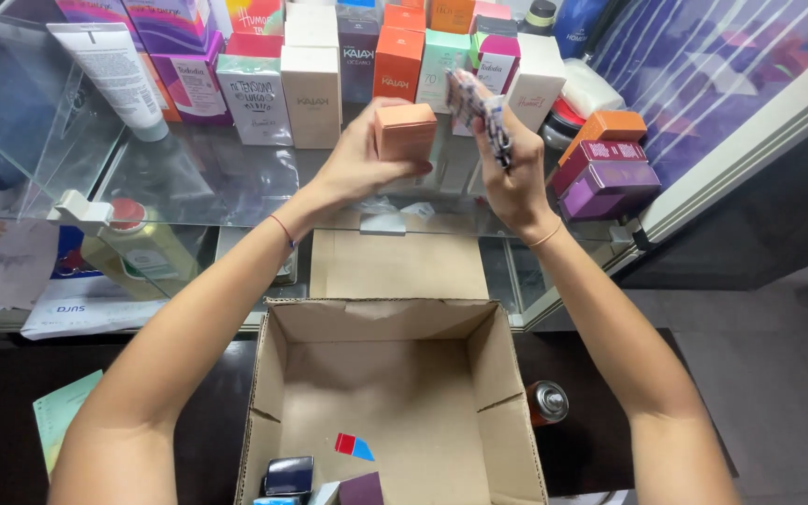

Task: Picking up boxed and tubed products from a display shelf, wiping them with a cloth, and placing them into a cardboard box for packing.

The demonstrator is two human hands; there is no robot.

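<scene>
My left hand (359, 161) grips a small salmon-orange box (405, 130) above the glass shelf. My right hand (510, 173) holds a slim patterned purple-and-white box (481, 110), tilted, just right of the orange one. Both hands are raised in front of a row of boxed cosmetics (310, 93) standing on the glass shelf (198, 178). Below my arms an open cardboard box (395, 393) stands with its flaps up; a few small items lie at its near end, among them a dark purple box (361, 488) and a red-and-blue piece (353, 446).
A white tube (116, 70) leans at the shelf's left. Orange, maroon and purple boxes (605, 173) are stacked at the shelf's right end. Bottles (137, 248) lie on a lower shelf. A spray can (546, 402) and a green paper (60, 411) rest on the dark counter.
</scene>
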